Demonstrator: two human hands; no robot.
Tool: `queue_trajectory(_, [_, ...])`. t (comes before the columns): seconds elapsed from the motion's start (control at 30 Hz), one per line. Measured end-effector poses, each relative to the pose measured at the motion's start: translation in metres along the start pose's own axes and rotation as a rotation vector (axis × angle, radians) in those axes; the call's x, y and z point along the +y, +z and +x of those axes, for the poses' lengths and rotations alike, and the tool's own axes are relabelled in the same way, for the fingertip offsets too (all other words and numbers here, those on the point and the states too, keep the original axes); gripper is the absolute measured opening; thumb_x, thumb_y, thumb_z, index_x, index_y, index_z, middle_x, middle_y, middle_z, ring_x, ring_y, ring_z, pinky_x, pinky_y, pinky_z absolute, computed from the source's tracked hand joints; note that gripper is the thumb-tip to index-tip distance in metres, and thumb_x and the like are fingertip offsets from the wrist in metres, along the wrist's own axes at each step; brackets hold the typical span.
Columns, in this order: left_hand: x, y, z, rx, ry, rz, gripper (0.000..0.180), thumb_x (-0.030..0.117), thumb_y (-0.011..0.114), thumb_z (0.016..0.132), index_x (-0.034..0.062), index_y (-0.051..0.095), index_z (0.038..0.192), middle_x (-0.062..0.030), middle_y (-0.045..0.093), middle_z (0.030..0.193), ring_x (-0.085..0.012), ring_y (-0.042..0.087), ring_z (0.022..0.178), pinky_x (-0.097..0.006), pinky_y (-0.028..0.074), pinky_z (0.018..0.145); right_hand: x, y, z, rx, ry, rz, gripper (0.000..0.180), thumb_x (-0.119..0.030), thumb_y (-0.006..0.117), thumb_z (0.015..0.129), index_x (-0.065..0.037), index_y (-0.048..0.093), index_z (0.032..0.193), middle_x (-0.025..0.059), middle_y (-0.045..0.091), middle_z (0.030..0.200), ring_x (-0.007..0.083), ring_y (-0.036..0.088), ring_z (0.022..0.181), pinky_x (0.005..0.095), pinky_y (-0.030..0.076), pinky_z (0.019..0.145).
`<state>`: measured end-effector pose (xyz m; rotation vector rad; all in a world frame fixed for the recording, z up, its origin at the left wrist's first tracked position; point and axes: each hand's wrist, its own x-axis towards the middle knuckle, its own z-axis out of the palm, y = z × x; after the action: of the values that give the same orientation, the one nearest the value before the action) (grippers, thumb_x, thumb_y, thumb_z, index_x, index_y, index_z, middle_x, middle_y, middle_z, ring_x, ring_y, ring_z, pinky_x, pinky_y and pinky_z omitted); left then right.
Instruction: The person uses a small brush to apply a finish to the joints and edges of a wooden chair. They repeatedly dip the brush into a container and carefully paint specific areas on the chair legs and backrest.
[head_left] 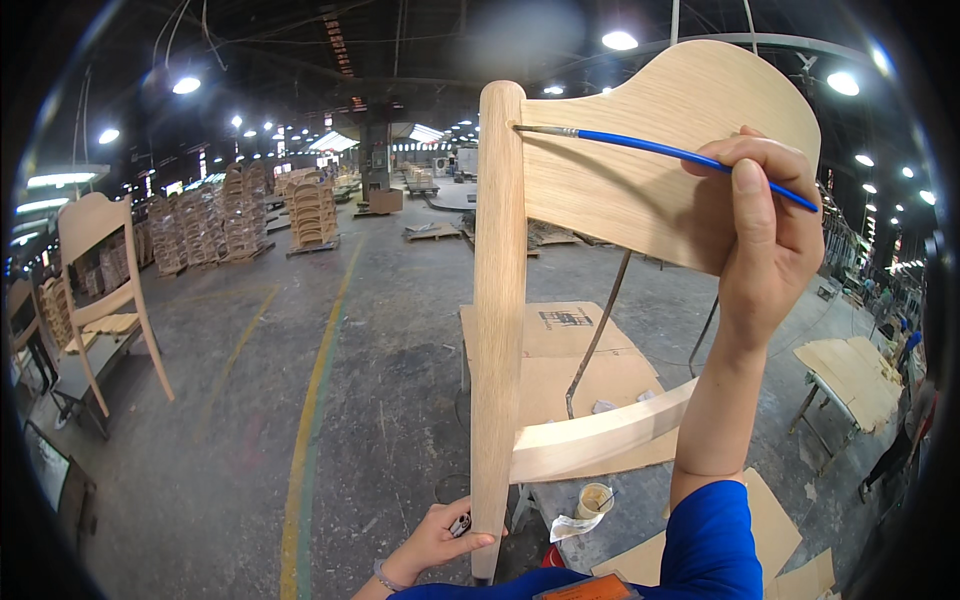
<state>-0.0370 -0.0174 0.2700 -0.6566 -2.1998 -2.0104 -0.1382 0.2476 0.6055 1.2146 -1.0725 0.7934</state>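
Note:
My right hand (768,225) pinches the blue handle of a thin paintbrush (640,143). The bristle tip touches the upper part of the post of a pale wooden chair back frame (499,300), close to where the broad curved top panel (610,150) joins it. Low down, my left hand (435,543) is closed around the foot end of that post. A small dark cylindrical thing (460,524) shows between its fingers and the wood. The curved lower rail (600,440) runs from the post toward my right forearm, which hides its far end.
Below the frame is a table with cardboard (560,340), holding a cup of pale liquid (594,499) with a thin stick in it. Another chair frame (105,290) stands at the left. Wrapped stacks of parts (240,215) stand far back. At the right is a cardboard-topped table (850,375).

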Motion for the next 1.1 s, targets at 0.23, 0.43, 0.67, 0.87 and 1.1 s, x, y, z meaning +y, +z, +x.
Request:
queue_trajectory(0.23, [0.007, 0.01, -0.014, -0.024, 0.019, 0.018, 0.038, 0.034, 0.077, 0.093, 0.006, 0.071, 0.117, -0.0067, 0.079, 0.104, -0.0213, 0.076, 0.102, -0.036, 0.055, 0.096, -0.01, -0.008, 0.003, 0.001, 0.014, 0.02, 0.014, -0.009, 0.059, 0.104, 0.001, 0.068, 0.107, 0.0082, 0.07, 0.104, 0.0141, 0.068, 0.094, 0.0277, 0.052, 0.087])
queue_trajectory(0.43, [0.01, 0.012, -0.017, -0.012, 0.004, 0.019, 0.038, 0.034, 0.077, 0.093, 0.0061, 0.071, 0.117, -0.0066, 0.079, 0.104, -0.0209, 0.075, 0.102, -0.036, 0.054, 0.096, -0.011, -0.005, 0.001, 0.022, 0.033, 0.08, 0.014, -0.009, 0.059, 0.104, 0.002, 0.067, 0.108, 0.0089, 0.07, 0.104, 0.0155, 0.07, 0.095, 0.0278, 0.052, 0.087])
queue_trajectory(0.67, [0.012, 0.014, -0.019, -0.003, 0.009, 0.018, 0.039, 0.034, 0.077, 0.093, 0.005, 0.071, 0.118, -0.0074, 0.08, 0.103, -0.0206, 0.076, 0.1, -0.035, 0.054, 0.096, -0.014, -0.003, 0.001, 0.04, 0.065, 0.109, 0.015, -0.01, 0.059, 0.105, 0.002, 0.067, 0.11, 0.0079, 0.071, 0.104, 0.0152, 0.071, 0.096, 0.0268, 0.053, 0.087])
queue_trajectory(0.87, [0.015, 0.017, -0.028, 0.003, 0.006, 0.015, 0.04, 0.034, 0.077, 0.094, 0.0042, 0.07, 0.119, -0.0075, 0.08, 0.102, -0.0201, 0.076, 0.098, -0.035, 0.055, 0.094, -0.019, -0.006, 0.004, 0.026, 0.054, 0.089, 0.014, -0.009, 0.06, 0.105, 0.002, 0.067, 0.111, 0.0071, 0.07, 0.104, 0.0151, 0.071, 0.097, 0.0263, 0.053, 0.087])
queue_trajectory(1.1, [0.009, 0.01, -0.02, 0.008, 0.024, 0.033, 0.043, 0.034, 0.076, 0.094, 0.004, 0.069, 0.123, -0.0073, 0.08, 0.102, -0.0197, 0.076, 0.099, -0.034, 0.055, 0.094, -0.011, 0.004, 0.001, 0.034, 0.068, 0.096, 0.014, -0.009, 0.06, 0.105, 0.002, 0.067, 0.111, 0.0073, 0.07, 0.105, 0.0158, 0.072, 0.096, 0.0257, 0.053, 0.085])
